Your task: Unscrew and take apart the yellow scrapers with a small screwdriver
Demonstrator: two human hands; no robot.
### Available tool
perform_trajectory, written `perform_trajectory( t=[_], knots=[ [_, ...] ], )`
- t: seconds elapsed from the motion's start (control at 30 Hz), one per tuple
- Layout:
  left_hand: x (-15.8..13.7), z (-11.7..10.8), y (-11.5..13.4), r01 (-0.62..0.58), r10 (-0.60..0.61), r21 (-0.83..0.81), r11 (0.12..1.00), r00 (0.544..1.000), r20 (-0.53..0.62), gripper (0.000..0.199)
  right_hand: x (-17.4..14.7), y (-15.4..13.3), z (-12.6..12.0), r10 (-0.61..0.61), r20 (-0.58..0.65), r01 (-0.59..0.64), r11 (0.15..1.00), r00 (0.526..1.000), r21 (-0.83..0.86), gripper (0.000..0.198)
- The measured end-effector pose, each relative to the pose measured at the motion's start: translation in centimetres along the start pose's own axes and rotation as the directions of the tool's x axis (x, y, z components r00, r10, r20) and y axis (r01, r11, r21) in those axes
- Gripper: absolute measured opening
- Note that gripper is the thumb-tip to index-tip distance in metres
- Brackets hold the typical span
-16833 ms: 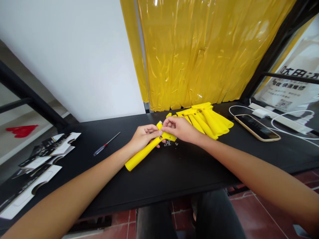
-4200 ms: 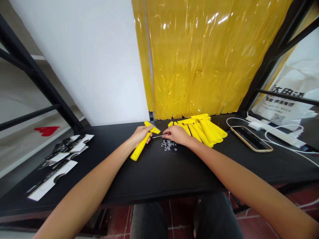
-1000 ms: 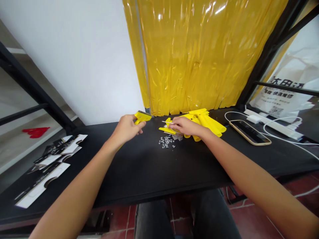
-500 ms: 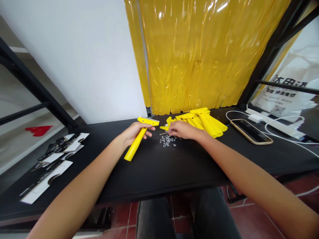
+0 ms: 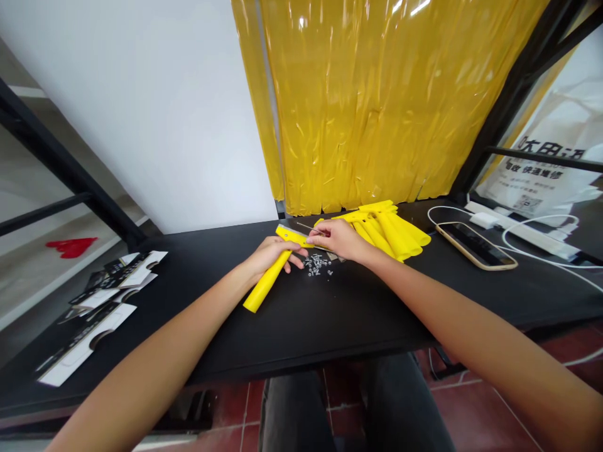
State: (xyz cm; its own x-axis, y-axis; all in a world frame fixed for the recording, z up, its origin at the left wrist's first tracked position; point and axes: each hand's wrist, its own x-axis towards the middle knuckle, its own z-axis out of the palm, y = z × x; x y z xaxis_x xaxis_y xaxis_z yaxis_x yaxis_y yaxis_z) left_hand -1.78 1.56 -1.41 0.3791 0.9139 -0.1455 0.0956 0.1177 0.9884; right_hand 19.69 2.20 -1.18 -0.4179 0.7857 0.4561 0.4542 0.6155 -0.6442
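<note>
My left hand [image 5: 269,256] is wrapped round the neck of a yellow scraper [image 5: 264,287], its handle slanting down toward me. Along the far edge of its wide head runs a pale metal blade. At the right end of that head, the fingers of my right hand [image 5: 338,237] are pinched together. A thin metal rod [image 5: 305,226] sticks out from them to the left; its full shape is hidden. Small screws and nuts [image 5: 317,263] lie scattered on the black table just below both hands. More yellow scraper parts [image 5: 396,232] are piled behind my right hand.
At the left lie black-and-white cardboard sleeves [image 5: 89,345] and, on a shelf beyond, a red item [image 5: 71,247]. To the right are a phone [image 5: 475,247], white cables and a power strip [image 5: 532,233]. A yellow plastic curtain [image 5: 372,113] hangs behind the table [image 5: 330,333].
My left hand has moved slightly right with the scraper, its head tilting down at the right. My right hand has lifted from the loose screws to the scraper head, still holding the thin rod.
</note>
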Motion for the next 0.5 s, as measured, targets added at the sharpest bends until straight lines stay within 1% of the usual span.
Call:
perform_trajectory(
  t=[0.23, 0.37, 0.5],
  knots=[
    [0.2, 0.4, -0.6, -0.003, 0.003, -0.033, 0.999, 1.000, 0.015, 0.023, -0.2, 0.7, 1.1, -0.063, -0.027, 0.061, 0.996, 0.998, -0.066, 0.018],
    [0.4, 0.4, -0.8, -0.004, 0.004, -0.038, 0.999, 1.000, 0.007, 0.021, -0.1, 0.8, 1.4, -0.100, -0.026, 0.095, 0.986, 0.995, -0.140, 0.020],
    [0.4, 0.3, -0.7, -0.010, 0.010, -0.051, 0.999, 1.000, 0.010, 0.021, -0.1, 0.8, 1.6, -0.060, -0.052, 0.053, 0.991, 0.997, -0.126, 0.022]
  ],
)
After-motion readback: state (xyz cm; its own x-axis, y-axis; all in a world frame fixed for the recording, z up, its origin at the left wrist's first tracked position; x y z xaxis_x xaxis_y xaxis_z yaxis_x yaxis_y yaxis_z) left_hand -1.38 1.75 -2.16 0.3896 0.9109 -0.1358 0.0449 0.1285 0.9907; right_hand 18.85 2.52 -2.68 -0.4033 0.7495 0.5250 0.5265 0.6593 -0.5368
